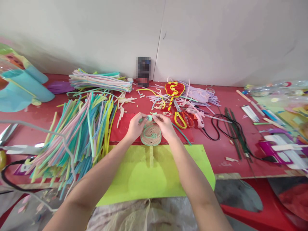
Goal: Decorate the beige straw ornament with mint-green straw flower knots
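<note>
My left hand (138, 124) and my right hand (165, 124) meet at the top of a small fan-shaped piece (151, 141) made of pipe cleaners. Its face is tan with a mint-green edge and a curled mint-green pattern; a pale yellow handle (151, 157) points toward me. Both hands pinch a mint-green pipe cleaner (150, 117) between thumb and fingers, at the fan's upper rim. The fan lies partly on a red board (124, 123), its handle over a yellow-green sheet (134, 179).
Bundled pastel pipe cleaners (79, 128) lie left. Beyond my hands are a finished red-and-yellow fan (174, 89), yellow-handled scissors (180, 120) and a pink glue gun (197, 116) with a black cord (218, 128). A dark pixelated object (143, 71) leans against the wall.
</note>
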Demonstrator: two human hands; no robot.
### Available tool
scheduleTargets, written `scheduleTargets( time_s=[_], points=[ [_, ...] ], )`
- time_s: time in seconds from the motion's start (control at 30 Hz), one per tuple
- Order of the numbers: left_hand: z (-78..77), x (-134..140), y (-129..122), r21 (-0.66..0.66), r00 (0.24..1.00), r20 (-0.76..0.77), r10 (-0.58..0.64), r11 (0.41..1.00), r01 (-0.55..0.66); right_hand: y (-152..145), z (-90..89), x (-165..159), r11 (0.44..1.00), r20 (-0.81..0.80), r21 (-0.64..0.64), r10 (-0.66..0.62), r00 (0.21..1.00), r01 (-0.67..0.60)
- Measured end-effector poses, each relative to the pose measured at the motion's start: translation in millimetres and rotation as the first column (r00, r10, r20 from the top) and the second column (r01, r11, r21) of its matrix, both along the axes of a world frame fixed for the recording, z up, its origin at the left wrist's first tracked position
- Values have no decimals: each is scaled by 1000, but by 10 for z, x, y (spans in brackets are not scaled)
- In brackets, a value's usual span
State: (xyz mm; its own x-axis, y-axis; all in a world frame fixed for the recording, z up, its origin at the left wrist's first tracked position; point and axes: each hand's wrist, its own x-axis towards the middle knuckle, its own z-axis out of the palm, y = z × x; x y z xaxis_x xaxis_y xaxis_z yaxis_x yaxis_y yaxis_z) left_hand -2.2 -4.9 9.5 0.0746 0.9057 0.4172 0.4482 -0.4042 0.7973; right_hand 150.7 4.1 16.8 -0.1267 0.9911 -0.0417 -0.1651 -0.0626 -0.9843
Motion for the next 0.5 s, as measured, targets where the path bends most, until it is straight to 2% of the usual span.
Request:
scheduleTargets(
  time_s=[0.1,0.3,0.5],
  points=[
    [-11,1,0,15,1000,-9,13,1000,-12,8,-32,-13,999,-11,-36,-14,1000,13],
    [-23,-26,9,125,981,-180,72,991,-50,30,-64,20,999,100,27,15,995,-18],
    [-18,-35,7,148,969,-225,98,987,-65,-17,-6,-16,999,42,-31,12,999,-11]
  ],
)
